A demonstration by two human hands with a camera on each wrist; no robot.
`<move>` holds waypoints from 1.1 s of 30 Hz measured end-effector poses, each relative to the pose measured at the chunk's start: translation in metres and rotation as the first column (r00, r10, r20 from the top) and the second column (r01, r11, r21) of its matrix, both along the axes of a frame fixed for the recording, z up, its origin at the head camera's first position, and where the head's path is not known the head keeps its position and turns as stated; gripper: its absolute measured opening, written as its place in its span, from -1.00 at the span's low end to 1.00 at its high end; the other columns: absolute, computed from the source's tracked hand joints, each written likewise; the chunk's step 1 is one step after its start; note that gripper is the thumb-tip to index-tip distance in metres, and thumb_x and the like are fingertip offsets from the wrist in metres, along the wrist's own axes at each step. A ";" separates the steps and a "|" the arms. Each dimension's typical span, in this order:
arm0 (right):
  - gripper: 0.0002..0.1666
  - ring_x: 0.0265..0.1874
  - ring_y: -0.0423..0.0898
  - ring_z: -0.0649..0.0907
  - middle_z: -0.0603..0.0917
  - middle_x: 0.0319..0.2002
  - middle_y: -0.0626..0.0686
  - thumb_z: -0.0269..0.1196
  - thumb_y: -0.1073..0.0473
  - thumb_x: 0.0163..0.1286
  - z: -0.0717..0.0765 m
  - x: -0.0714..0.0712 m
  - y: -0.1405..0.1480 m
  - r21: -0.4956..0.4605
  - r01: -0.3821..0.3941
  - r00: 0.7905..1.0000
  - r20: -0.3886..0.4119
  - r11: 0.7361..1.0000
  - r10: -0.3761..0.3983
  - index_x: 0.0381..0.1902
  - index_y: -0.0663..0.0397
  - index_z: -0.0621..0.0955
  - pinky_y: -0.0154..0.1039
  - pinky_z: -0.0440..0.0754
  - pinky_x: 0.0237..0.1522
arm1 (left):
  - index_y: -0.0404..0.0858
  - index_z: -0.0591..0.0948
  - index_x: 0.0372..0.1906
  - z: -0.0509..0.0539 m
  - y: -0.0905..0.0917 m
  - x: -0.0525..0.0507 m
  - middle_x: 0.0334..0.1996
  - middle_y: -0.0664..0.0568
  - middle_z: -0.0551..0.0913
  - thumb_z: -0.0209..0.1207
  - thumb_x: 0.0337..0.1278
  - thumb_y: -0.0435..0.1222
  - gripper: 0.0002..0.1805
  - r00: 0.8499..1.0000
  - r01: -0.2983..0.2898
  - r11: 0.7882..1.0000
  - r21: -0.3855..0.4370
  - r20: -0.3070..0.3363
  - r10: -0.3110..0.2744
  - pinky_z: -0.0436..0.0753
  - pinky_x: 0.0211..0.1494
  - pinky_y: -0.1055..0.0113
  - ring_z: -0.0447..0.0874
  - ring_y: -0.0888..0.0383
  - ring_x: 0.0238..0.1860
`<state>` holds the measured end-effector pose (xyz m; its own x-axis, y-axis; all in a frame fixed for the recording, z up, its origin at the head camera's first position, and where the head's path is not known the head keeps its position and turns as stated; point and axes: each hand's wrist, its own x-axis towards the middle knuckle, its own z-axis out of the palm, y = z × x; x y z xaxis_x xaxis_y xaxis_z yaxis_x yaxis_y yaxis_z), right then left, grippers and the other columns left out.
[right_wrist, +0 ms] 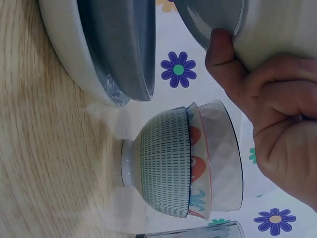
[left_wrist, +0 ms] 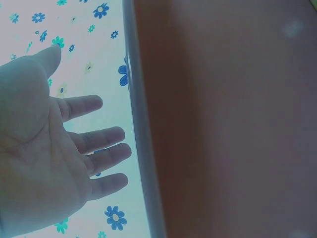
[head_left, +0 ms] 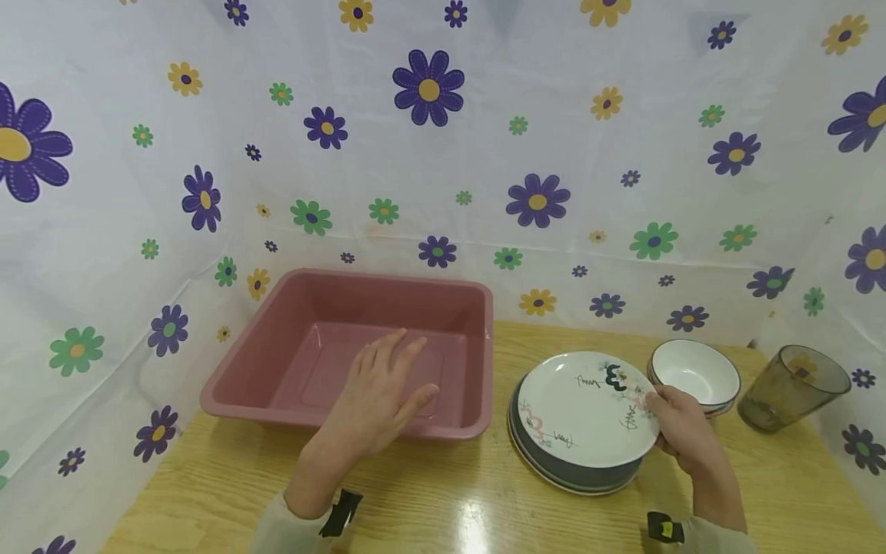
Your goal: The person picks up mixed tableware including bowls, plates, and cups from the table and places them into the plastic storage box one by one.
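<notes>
Handling of tableware between a stack of plates and a basin. The right hand point(head_left: 685, 431) has its grip closed on the rim of a white floral plate point(head_left: 581, 415), thumb above and fingers beneath. From the head, this plate appears over the stack; the right wrist view shows its gripped side raised and apart from the dark grey plate point(head_left: 602, 478), which rests in turn on a paler dish point(right_wrist: 69, 39). The left hand point(head_left: 377, 396) holds nothing: its fingers extend, spread, above the near part of the pink basin point(head_left: 388, 296), with no contact visible.

Beside the plates stand three nested bowls, a green-dashed bowl point(right_wrist: 163, 163) lowest, a patterned bowl point(right_wrist: 198, 163) within it and a white faceted bowl point(right_wrist: 225, 158) on top, then a tinted glass tumbler point(head_left: 789, 392), all on the wooden worktop point(head_left: 443, 492).

Progress, as judged: early. Done, the lifting of one plate's edge; left, its setting down. No hand touches the lower plates, the bowls or the tumbler.
</notes>
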<state>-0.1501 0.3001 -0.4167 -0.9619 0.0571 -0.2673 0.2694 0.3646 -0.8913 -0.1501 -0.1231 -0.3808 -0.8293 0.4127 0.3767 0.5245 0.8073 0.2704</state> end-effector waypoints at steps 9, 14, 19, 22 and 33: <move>-0.44 -0.71 -0.30 0.47 0.57 -0.52 -0.10 -0.23 0.13 0.63 0.001 0.002 0.001 0.014 0.014 1.000 -0.017 1.000 -0.014 0.31 0.56 0.22 -0.42 0.41 -0.70 | -0.22 0.27 0.45 0.000 0.000 0.000 0.43 -0.35 0.22 -0.01 0.42 0.12 -0.30 1.000 0.002 1.000 -0.005 -0.004 -0.002 0.15 0.46 -0.25 0.20 -0.29 0.41; -0.38 -0.68 -0.31 0.51 0.60 -0.48 -0.10 -0.24 0.12 0.64 0.004 0.002 0.002 -0.023 0.017 1.000 -0.024 1.000 -0.018 0.36 0.61 0.14 -0.42 0.45 -0.68 | -0.22 0.27 0.46 0.000 0.001 0.000 0.43 -0.34 0.21 0.00 0.43 0.11 -0.30 1.000 0.004 1.000 -0.004 0.001 -0.004 0.14 0.46 -0.24 0.18 -0.29 0.42; -0.36 -0.70 -0.31 0.48 0.62 -0.47 -0.11 -0.24 0.12 0.64 0.006 0.003 0.003 -0.040 0.018 0.999 -0.036 0.999 -0.019 0.39 0.62 0.10 -0.43 0.42 -0.69 | -0.23 0.27 0.46 0.000 0.001 0.000 0.43 -0.34 0.22 0.01 0.42 0.11 -0.30 1.000 0.006 1.000 -0.002 0.000 -0.006 0.15 0.46 -0.25 0.19 -0.29 0.42; -0.38 -0.71 -0.31 0.45 0.61 -0.48 -0.12 -0.24 0.13 0.64 0.009 0.004 0.003 -0.041 0.018 0.999 -0.048 0.999 -0.020 0.40 0.59 0.13 -0.44 0.40 -0.70 | -0.23 0.27 0.45 0.000 0.002 0.001 0.43 -0.34 0.22 0.01 0.42 0.11 -0.30 1.000 0.009 1.000 -0.003 -0.001 -0.009 0.16 0.45 -0.25 0.20 -0.29 0.42; -0.35 -0.74 -0.31 0.42 0.63 -0.49 -0.15 -0.24 0.10 0.65 0.017 0.007 0.002 -0.065 0.010 0.996 -0.088 0.998 -0.016 0.40 0.58 0.13 -0.44 0.36 -0.73 | -0.22 0.26 0.47 0.000 0.002 0.002 0.43 -0.34 0.22 0.00 0.42 0.12 -0.29 1.000 0.014 1.000 0.002 -0.003 -0.014 0.16 0.45 -0.26 0.20 -0.30 0.42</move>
<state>-0.1435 0.3020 -0.4001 -0.9813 0.0553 -0.1845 0.1926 0.3024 -0.9335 -0.1486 -0.1208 -0.3804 -0.8223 0.4237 0.3799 0.5367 0.7994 0.2702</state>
